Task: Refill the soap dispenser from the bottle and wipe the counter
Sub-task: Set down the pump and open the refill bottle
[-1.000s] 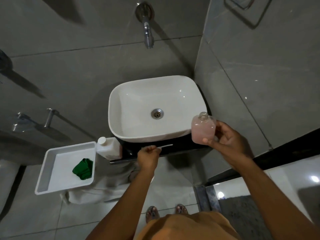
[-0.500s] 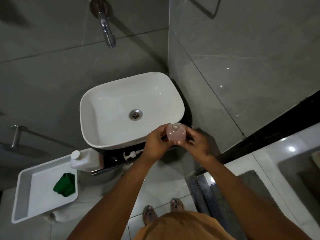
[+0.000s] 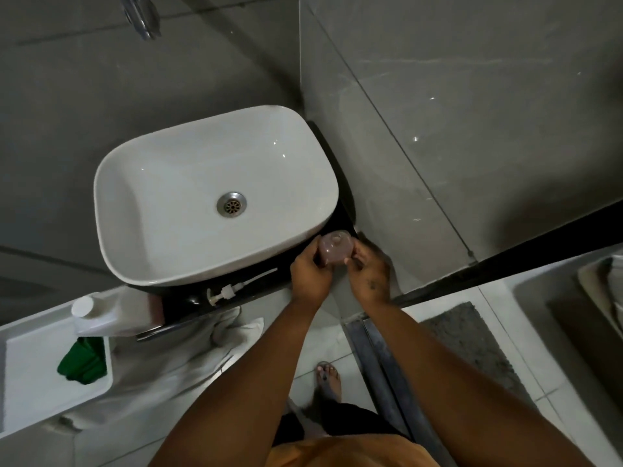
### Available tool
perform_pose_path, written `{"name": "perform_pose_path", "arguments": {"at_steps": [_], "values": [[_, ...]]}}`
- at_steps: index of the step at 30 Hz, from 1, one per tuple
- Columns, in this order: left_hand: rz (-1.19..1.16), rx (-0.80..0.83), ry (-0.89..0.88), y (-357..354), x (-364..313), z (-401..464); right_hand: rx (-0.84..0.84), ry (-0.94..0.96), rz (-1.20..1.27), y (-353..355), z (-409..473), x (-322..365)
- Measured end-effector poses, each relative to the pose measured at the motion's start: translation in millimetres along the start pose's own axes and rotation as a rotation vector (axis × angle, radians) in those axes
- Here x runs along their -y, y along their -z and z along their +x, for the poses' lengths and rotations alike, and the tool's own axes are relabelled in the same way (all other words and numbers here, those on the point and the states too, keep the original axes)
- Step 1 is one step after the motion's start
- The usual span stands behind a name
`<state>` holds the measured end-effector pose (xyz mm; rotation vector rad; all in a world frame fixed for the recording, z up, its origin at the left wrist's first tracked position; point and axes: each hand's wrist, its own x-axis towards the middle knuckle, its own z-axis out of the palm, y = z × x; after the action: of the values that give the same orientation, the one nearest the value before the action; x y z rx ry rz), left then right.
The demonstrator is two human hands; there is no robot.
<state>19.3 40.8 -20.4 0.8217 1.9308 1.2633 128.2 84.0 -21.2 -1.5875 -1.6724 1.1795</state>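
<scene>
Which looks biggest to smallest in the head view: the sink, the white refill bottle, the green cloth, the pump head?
1. sink
2. white refill bottle
3. green cloth, fairly close to the bottle in apparent size
4. pump head with its thin tube

The washbasin [image 3: 175, 183] is finished in glossy white ceramic, with a shiny metal drain [image 3: 231, 204]. The wall tiles [image 3: 455, 96] are polished grey stone with faint veining. The soap dispenser [image 3: 335, 248] is made of clear, smooth material, and the green cloth [image 3: 82, 362] looks matt and soft.
</scene>
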Motion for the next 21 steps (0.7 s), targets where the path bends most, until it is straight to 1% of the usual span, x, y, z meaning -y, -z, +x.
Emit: {"name": "perform_pose_path", "arguments": {"at_steps": [6, 9, 13, 17, 19, 21], "values": [[0.008, 0.009, -0.004, -5, 4, 9, -0.007, -0.003, 0.031, -6, 8, -3], [0.025, 0.020, -0.048, -6, 7, 9, 0.005, 0.019, 0.007, -2, 9, -4], [0.010, 0.013, -0.035, -9, 8, 9, 0.010, 0.031, -0.035, 1, 10, 1], [0.005, 0.040, -0.029, -8, 13, 11, 0.049, -0.049, -0.021, 6, 10, 9], [-0.012, 0.048, -0.033, -4, 17, 8, 0.051, -0.057, -0.100, 6, 8, 11], [-0.065, 0.053, 0.012, 5, 23, -1, 0.022, -0.054, -0.221, 7, 4, 9]]}}
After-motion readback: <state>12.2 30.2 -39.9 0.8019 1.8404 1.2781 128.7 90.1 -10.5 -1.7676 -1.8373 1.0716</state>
